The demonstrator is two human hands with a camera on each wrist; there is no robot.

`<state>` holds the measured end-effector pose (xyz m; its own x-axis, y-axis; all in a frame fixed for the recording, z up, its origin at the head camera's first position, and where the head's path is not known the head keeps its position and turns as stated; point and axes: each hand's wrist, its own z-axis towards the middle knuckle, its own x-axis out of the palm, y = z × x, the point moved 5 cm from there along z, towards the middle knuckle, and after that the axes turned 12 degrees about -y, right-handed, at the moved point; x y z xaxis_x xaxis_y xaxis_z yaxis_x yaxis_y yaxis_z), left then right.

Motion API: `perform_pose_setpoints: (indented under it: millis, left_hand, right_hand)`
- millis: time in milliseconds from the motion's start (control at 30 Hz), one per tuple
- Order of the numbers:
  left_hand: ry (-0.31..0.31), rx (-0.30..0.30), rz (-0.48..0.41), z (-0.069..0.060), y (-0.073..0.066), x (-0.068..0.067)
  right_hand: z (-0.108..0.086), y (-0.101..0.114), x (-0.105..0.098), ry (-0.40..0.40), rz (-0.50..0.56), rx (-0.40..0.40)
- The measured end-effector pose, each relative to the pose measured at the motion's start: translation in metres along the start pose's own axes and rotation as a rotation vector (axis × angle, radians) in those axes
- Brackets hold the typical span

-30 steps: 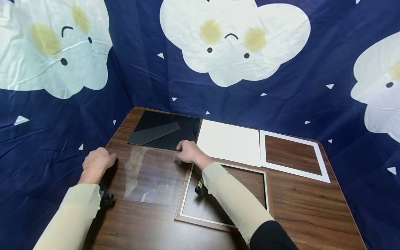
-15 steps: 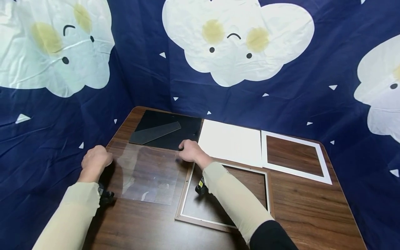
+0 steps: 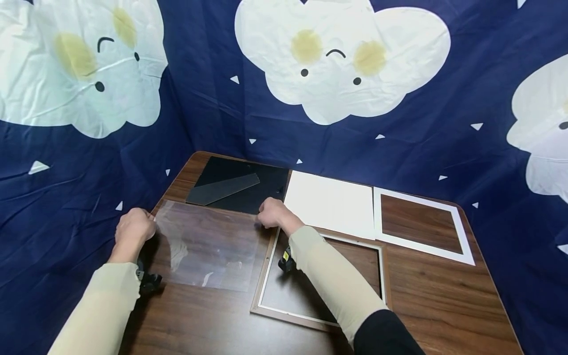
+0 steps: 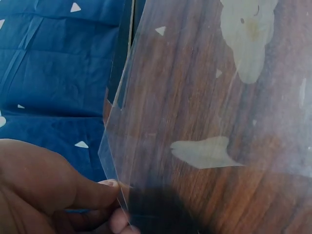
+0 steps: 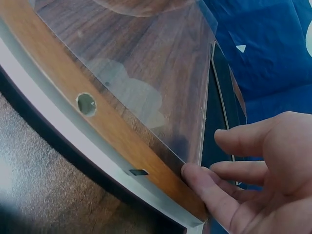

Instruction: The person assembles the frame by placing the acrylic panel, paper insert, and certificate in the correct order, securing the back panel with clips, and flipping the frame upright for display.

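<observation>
A transparent sheet spans the left part of the table, with cloud-shaped reflections on it. My left hand pinches its left edge between thumb and fingers; in the left wrist view that edge of the sheet looks raised. At the opposite far corner is my right hand. One fingertip touches the sheet's corner there, while the thumb stands apart from it. Just beside this corner lies the wooden picture frame, its corner close under the right fingers in the right wrist view. The right forearm crosses above the frame.
Behind the sheet lies a black backing board with a dark strip across it. To its right are a white sheet and a white mat with a rectangular opening. A dark blue cloud-print cloth surrounds the table's far sides.
My left hand has shifted slightly left with the sheet's edge, and the reflections on the sheet have slid left and changed shape. My right hand stays at the corner. The view has drifted slightly.
</observation>
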<state>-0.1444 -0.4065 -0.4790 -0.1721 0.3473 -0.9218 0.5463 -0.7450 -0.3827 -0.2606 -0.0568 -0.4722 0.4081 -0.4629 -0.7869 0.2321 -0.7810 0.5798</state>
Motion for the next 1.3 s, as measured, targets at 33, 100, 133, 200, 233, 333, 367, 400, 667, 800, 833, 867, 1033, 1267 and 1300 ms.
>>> perform_pose_setpoints:
  millis: [33, 100, 133, 200, 233, 333, 367, 400, 667, 800, 833, 867, 1033, 1267, 1300]
  left_hand:
    - [-0.016, 0.010, -0.009, -0.0004, 0.0007, -0.0010]
    - [-0.037, 0.023, -0.021, -0.0010, 0.0021, -0.0020]
    - [-0.044, 0.025, -0.026, -0.0012, 0.0026, -0.0024]
    - [-0.056, 0.025, -0.035, -0.0008, 0.0041, -0.0019]
    - [-0.062, 0.026, -0.039, -0.0008, 0.0044, -0.0019]
    - [-0.069, 0.027, -0.041, -0.0007, 0.0058, -0.0019]
    - [-0.071, 0.030, -0.039, -0.0006, 0.0059, -0.0020]
    - [-0.071, 0.032, -0.037, -0.0005, 0.0060, -0.0020]
    - [-0.069, 0.049, -0.038, -0.0017, 0.0058, -0.0037]
    - [-0.063, 0.037, -0.043, -0.0015, 0.0074, -0.0037]
    - [-0.062, 0.035, -0.044, -0.0013, 0.0079, -0.0034]
    - [-0.060, 0.034, -0.044, -0.0011, 0.0081, -0.0028]
    - [-0.045, 0.044, -0.033, -0.0006, 0.0085, -0.0007]
    - [-0.018, 0.026, -0.020, -0.0014, 0.0077, -0.0028]
    - [-0.004, 0.014, -0.023, -0.0016, 0.0077, -0.0029]
  right_hand:
    - [0.0010, 0.0001, 0.0007, 0.008, -0.009, -0.005]
    - [0.0024, 0.0001, 0.0017, 0.024, -0.021, -0.006]
    - [0.0029, 0.0002, 0.0021, 0.032, -0.028, -0.006]
    - [0.0025, 0.0000, 0.0016, 0.024, -0.023, -0.006]
    - [0.0019, -0.0002, 0.0014, 0.019, -0.016, -0.002]
    - [0.0006, -0.0002, 0.0008, -0.001, 0.006, 0.004]
    - [0.0006, -0.0004, 0.0010, 0.000, 0.003, 0.006]
    - [0.0009, -0.0007, 0.0016, 0.007, 0.000, 0.011]
    - [0.0042, -0.0023, 0.0036, 0.049, 0.028, 0.059]
    - [0.0036, -0.0021, 0.0024, 0.050, 0.046, 0.057]
    - [0.0028, -0.0021, 0.0017, 0.042, 0.053, 0.055]
    - [0.0018, -0.0022, 0.0007, 0.033, 0.060, 0.053]
    - [-0.0029, -0.0011, -0.0011, -0.005, 0.089, 0.020]
    - [-0.0027, -0.0029, -0.0023, -0.029, 0.224, 0.024]
    - [-0.0026, -0.0040, -0.0025, -0.024, 0.256, 0.033]
